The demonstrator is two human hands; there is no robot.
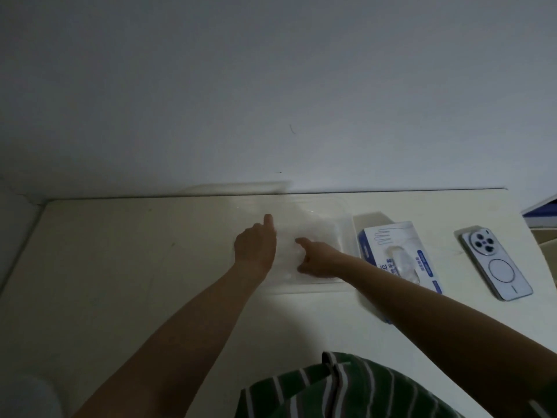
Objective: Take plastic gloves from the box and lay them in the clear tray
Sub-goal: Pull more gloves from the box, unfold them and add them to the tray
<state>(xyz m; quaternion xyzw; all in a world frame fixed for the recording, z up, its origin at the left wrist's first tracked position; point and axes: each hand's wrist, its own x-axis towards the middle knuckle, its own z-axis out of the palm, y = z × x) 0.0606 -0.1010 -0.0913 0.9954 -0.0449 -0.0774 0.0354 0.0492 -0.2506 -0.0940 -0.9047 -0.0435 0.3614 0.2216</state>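
Observation:
The clear tray (346,224) lies on the white table against the wall. A thin, translucent plastic glove (313,233) is spread inside it, faint and hard to outline. My left hand (256,245) is over the tray's left part with its thumb sticking out. Its fingers are tucked out of sight, so I cannot see whether they hold the film. My right hand (316,257) reaches in from the right and presses an extended finger on the glove. The white and blue glove box (391,245) lies flat just right of the tray, more gloves bulging from its opening.
A phone (495,263) lies face down on the table (135,267) to the right of the box, near the right edge. The wall rises directly behind the tray. A green striped garment shows at the bottom of the view.

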